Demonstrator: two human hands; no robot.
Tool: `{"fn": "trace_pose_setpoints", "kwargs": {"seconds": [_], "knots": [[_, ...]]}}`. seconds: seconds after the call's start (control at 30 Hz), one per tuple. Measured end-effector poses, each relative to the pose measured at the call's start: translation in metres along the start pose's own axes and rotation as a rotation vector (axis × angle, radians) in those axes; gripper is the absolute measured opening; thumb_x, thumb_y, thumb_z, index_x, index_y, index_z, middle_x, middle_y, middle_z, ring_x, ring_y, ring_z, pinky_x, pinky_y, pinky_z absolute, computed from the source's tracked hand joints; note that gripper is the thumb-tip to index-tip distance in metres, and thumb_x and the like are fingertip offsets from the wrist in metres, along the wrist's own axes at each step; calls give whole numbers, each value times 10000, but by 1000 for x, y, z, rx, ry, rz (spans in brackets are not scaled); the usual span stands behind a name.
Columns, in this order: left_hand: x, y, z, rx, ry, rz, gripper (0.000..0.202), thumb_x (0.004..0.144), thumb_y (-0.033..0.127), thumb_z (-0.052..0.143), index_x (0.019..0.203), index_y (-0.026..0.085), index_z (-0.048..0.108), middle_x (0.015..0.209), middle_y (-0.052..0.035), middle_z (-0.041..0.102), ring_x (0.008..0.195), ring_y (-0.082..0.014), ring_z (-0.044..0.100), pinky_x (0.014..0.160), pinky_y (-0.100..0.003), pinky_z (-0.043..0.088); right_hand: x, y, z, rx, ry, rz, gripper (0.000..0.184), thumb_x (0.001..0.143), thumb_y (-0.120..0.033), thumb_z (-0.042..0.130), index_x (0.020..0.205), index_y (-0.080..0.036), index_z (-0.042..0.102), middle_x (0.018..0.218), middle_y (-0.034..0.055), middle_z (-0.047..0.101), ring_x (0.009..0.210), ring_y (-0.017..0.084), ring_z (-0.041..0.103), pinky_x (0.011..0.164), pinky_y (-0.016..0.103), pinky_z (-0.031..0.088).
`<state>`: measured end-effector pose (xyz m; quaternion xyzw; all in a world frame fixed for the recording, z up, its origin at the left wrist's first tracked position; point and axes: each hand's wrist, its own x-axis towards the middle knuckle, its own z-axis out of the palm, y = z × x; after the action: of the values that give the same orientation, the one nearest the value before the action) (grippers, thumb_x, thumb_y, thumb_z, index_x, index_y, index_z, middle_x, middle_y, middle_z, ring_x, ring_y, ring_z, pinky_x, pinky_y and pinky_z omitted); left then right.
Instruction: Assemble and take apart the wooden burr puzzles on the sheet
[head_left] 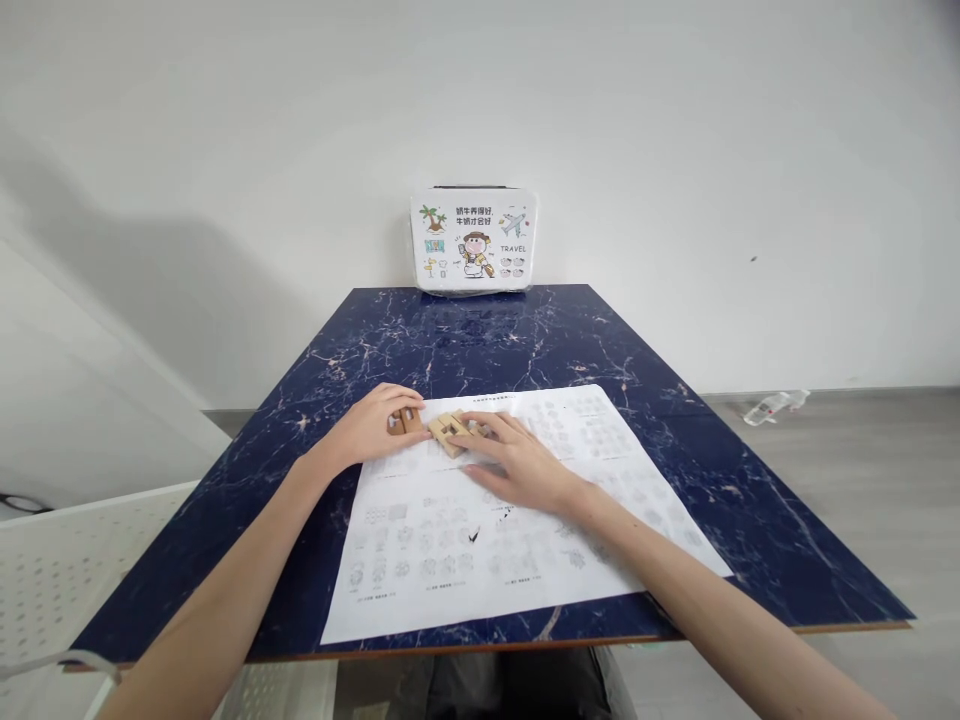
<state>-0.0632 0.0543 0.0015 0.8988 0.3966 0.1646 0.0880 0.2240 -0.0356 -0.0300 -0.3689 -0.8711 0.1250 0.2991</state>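
My left hand (pixel 369 425) curves around some brown wooden puzzle blocks (pixel 405 420) at the upper left corner of a printed sheet. The fingers are bent over them, and part of the blocks is hidden under the hand. Just to the right lies a cluster of light wooden puzzle blocks (pixel 445 432) with a small gap in its middle. My right hand (pixel 517 462) closes its fingers on the right part of that cluster, with the thumb lower down. The white sheet (pixel 420 490) under both hands carries rows of small puzzle drawings and captions.
A blue marble-patterned table (pixel 480 345) bears the sheet. At its far edge a white case with cartoon travel pictures (pixel 474 240) stands against the wall. A white perforated basket (pixel 67 570) is at lower left. A clear plastic bottle (pixel 772 407) lies on the floor to the right.
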Motion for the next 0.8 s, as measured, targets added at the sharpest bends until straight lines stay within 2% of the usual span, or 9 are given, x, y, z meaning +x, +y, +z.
{"fn": "trace_pose_setpoints", "kwargs": {"seconds": [0.13, 0.23, 0.33, 0.43, 0.5, 0.63, 0.7, 0.8], "knots": [[-1, 7, -6, 25, 0, 18, 519, 835, 652, 703, 1182, 269, 754, 1302, -88, 714, 1223, -327, 613, 1095, -511, 478, -1, 2, 2, 19, -3, -1, 498, 990, -314, 661, 1477, -368, 575, 1583, 83, 478, 1353, 336, 538, 1112, 599, 489], [-1, 17, -5, 74, 11, 62, 592, 803, 649, 734, 1250, 261, 712, 1305, -94, 698, 1236, -338, 591, 1104, -516, 443, -1, 4, 4, 60, 20, 12, 503, 976, -297, 665, 1468, -336, 568, 1573, 107, 471, 1372, 336, 540, 1112, 582, 504], [0, 34, 4, 112, 70, 83, 689, 785, 723, 730, 1291, 258, 681, 1326, -115, 652, 1237, -350, 568, 1091, -523, 437, 0, 5, 5, 93, 63, 44, 520, 968, -280, 653, 1472, -303, 526, 1530, 133, 495, 1373, 328, 543, 1105, 566, 518], [3, 58, 17, 165, 172, 41, 709, 796, 765, 708, 1274, 241, 690, 1313, -140, 606, 1154, -352, 584, 990, -527, 494, 1, 6, 6, 122, 118, 66, 543, 948, -250, 639, 1469, -262, 485, 1474, 148, 530, 1363, 316, 543, 1121, 554, 507], [4, 72, 24, 179, 198, 26, 659, 855, 739, 672, 1283, 237, 683, 1338, -137, 588, 1061, -320, 627, 923, -502, 527, 2, 8, 6, 161, 150, 87, 564, 911, -207, 634, 1452, -232, 479, 1433, 155, 555, 1326, 302, 567, 1122, 530, 508], [5, 90, 34, 151, 152, -17, 516, 982, 645, 569, 1320, 268, 666, 1394, -92, 613, 874, -243, 712, 735, -406, 569, 4, 18, 9, 289, 224, 214, 611, 836, -145, 604, 1427, -215, 467, 1383, 151, 597, 1216, 272, 628, 1032, 482, 555], [5, 92, 39, 165, 139, -28, 470, 1006, 603, 558, 1330, 283, 674, 1416, -75, 638, 893, -259, 738, 703, -392, 571, 5, 24, 12, 335, 309, 307, 575, 813, -137, 582, 1375, -212, 487, 1341, 144, 625, 1189, 266, 637, 976, 463, 567], [6, 89, 45, 145, 134, 4, 374, 1048, 518, 527, 1282, 295, 716, 1391, -56, 684, 1025, -295, 738, 781, -409, 588, 6, 32, 14, 356, 422, 419, 475, 808, -150, 548, 1279, -212, 522, 1263, 132, 657, 1123, 252, 656, 891, 422, 572]]}}
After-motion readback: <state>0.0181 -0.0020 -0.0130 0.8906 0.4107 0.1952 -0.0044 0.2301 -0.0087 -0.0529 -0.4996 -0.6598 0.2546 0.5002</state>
